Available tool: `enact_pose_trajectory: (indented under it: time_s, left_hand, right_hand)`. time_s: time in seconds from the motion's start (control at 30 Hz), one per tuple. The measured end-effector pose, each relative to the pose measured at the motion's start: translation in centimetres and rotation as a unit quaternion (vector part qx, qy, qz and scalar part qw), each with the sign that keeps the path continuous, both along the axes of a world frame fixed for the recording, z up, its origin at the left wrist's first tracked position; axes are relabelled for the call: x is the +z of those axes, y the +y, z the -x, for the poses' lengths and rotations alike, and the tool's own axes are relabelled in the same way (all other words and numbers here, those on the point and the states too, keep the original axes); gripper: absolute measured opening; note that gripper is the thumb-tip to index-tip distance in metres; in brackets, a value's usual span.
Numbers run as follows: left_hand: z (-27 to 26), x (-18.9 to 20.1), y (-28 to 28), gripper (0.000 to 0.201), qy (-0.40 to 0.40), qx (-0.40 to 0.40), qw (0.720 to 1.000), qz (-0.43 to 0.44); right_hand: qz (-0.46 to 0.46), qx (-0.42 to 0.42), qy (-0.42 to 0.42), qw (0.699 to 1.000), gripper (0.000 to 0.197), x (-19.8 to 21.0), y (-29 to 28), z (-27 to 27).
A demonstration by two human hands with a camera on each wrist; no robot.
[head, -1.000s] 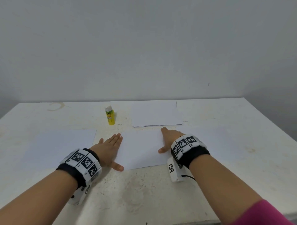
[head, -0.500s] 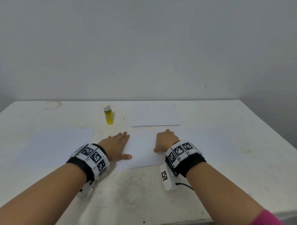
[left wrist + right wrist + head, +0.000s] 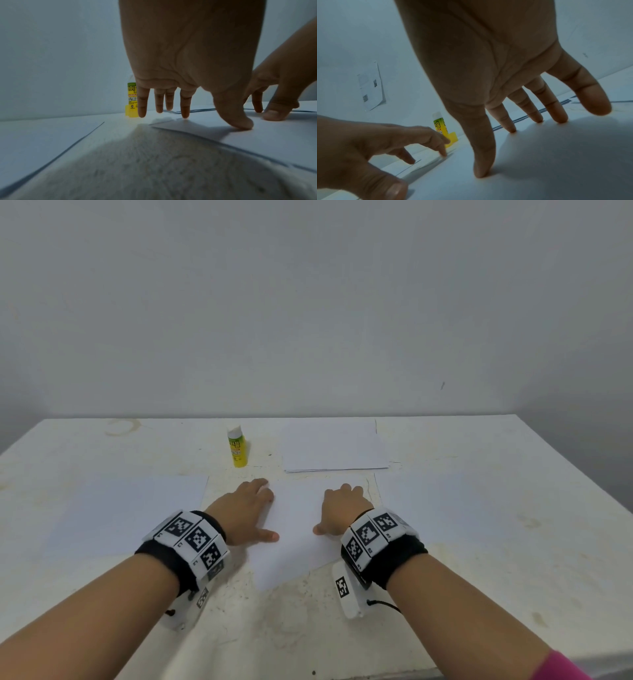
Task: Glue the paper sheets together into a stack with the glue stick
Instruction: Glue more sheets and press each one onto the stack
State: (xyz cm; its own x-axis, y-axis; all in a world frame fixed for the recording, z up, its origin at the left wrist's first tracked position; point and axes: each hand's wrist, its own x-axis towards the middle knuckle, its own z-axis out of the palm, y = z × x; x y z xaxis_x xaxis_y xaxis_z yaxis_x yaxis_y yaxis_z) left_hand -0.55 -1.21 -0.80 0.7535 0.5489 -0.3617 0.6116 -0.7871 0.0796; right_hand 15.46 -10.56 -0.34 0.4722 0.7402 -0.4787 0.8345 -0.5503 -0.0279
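A white centre sheet lies on the table in front of me, turned slightly askew. My left hand rests on its left part, with fingertips and thumb touching the paper and the palm raised. My right hand rests on the right part the same way, its straight fingers and thumb tip down on the centre sheet. Neither hand holds anything. The yellow glue stick stands upright with its white cap on, behind the left hand. A stack of sheets lies right of it.
A single sheet lies flat at the left of the stained white table, and another sheet lies at the right. A plain wall rises behind the table's far edge. A printed paper hangs on the wall at the left.
Both hands have drawn closer together on the centre sheet. The left hand went from lying flat to standing on its fingertips, and the sheet has turned slightly.
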Motion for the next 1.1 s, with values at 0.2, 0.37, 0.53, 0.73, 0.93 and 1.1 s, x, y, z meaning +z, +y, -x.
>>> enact_pose_trajectory:
  time_s: [0.2,0.37,0.53,0.73,0.93,1.1]
  left_hand:
    - [0.4,-0.5,-0.2,0.090,-0.040,0.034,0.997,0.065]
    - [0.1,-0.1,0.1,0.092,-0.041,0.050,0.996,0.066]
    - [-0.1,-0.2,0.8,0.095,-0.016,0.043,0.998,0.048]
    - [-0.7,0.3,0.6,0.105,0.044,0.031,0.997,0.056]
    - [-0.3,0.4,1.2,0.174,0.088,-0.005,0.992,0.091]
    - [-0.3,-0.2,1.3,0.167,0.091,-0.010,0.992,0.089]
  right_hand:
    - [0.002,-0.026,-0.009,1.000,0.064,-0.2,0.0,-0.3]
    - [-0.009,-0.049,-0.006,0.999,0.072,-0.6,0.2,-0.6]
    - [-0.024,-0.083,-0.005,0.996,0.075,-1.0,0.5,-0.7]
    - [-0.023,-0.091,-0.005,0.996,0.079,-1.1,0.9,-1.0]
    - [-0.028,-0.085,-0.001,0.996,0.079,-0.8,0.6,-1.2]
    - [-0.023,-0.085,-0.006,0.996,0.078,-0.9,0.7,-0.9]
